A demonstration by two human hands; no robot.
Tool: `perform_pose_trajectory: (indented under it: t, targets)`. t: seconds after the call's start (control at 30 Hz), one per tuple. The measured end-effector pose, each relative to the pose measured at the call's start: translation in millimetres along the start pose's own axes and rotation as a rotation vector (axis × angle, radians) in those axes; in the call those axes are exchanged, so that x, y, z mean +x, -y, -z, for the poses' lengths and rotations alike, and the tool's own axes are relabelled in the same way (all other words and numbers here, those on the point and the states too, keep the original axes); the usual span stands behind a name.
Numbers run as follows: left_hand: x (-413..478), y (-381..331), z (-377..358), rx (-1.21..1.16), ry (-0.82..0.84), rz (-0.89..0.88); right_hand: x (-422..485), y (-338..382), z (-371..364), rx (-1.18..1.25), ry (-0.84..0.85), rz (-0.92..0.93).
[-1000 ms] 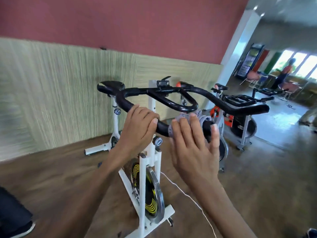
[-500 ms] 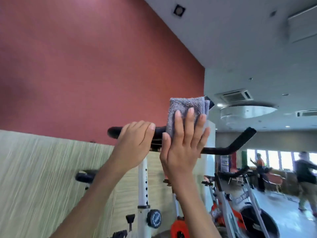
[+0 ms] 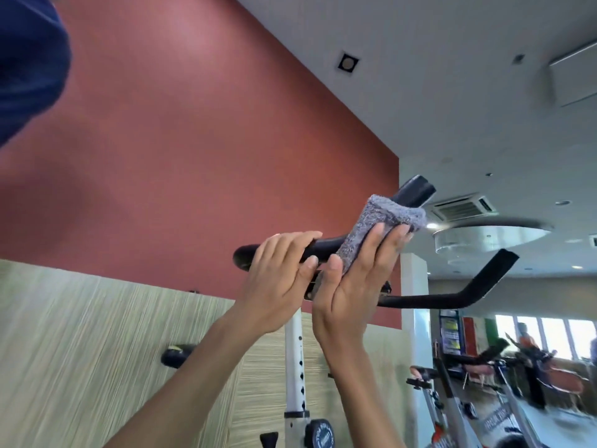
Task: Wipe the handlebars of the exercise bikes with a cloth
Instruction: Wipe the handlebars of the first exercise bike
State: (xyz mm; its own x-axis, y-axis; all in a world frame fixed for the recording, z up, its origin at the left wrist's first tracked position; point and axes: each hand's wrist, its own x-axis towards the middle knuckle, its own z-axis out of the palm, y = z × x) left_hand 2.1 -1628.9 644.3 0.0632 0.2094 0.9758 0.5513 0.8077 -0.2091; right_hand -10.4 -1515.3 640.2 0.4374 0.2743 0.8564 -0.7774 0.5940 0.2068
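Observation:
I see the white exercise bike from below, with its black handlebar (image 3: 325, 249) overhead. My left hand (image 3: 277, 279) grips the left part of the bar, fingers curled over the top and thumb underneath. A grey cloth (image 3: 371, 227) is draped over the bar where it bends up toward a raised end (image 3: 416, 190). My right hand (image 3: 358, 286) presses the cloth against the bar with straight fingers, thumb beside the cloth's lower edge. The bar's right horn (image 3: 484, 279) is bare.
The white handlebar post (image 3: 294, 367) with a black adjuster knob (image 3: 318, 434) stands below my hands. More exercise bikes (image 3: 452, 402) stand at the lower right, with people (image 3: 529, 344) moving far behind them. A red and striped wall is close on the left. Something dark blue (image 3: 29, 59) fills the top left corner.
The view swung from above the handlebar to below it. My right hand has since slid the cloth rightward and up the bar's bend. My left hand keeps its grip.

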Motion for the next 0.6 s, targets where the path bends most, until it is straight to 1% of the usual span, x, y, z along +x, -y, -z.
perform_pose_trajectory:
  t: [0.1, 0.13, 0.23, 0.3, 0.37, 0.47, 0.53, 0.6]
  targets:
    - [-0.5, -3.4, -6.7, 0.014, -0.048, 0.009, -3.0, -12.7, 2.0, -0.021, 0.003, 0.076]
    - [0.0, -3.0, -6.6, 0.013, -0.047, 0.006, 5.9, -15.1, 2.1, -0.017, -0.015, 0.060]
    - [0.2, -0.6, -3.4, 0.011, -0.009, 0.019, 28.6, -7.7, 3.1, 0.066, -0.063, -0.079]
    - [-1.5, -1.8, -2.1, 0.003, 0.005, 0.041, 25.2, -3.6, 1.4, 0.137, -0.065, -0.110]
    - [-1.2, -5.9, -1.6, -0.006, 0.014, 0.071, 16.0, -4.2, 1.0, 0.193, -0.018, -0.094]
    - [-3.1, -9.2, -0.4, -0.012, 0.054, 0.119, 11.3, -13.4, 6.1, 0.208, 0.042, -0.027]
    - [-3.5, -13.5, 1.0, -0.015, 0.090, 0.154, 21.2, -19.0, 10.0, 0.205, 0.044, -0.012]
    - [-4.2, -18.0, 0.8, -0.018, 0.093, 0.191, 32.9, -19.3, 11.9, 0.232, 0.019, -0.038]
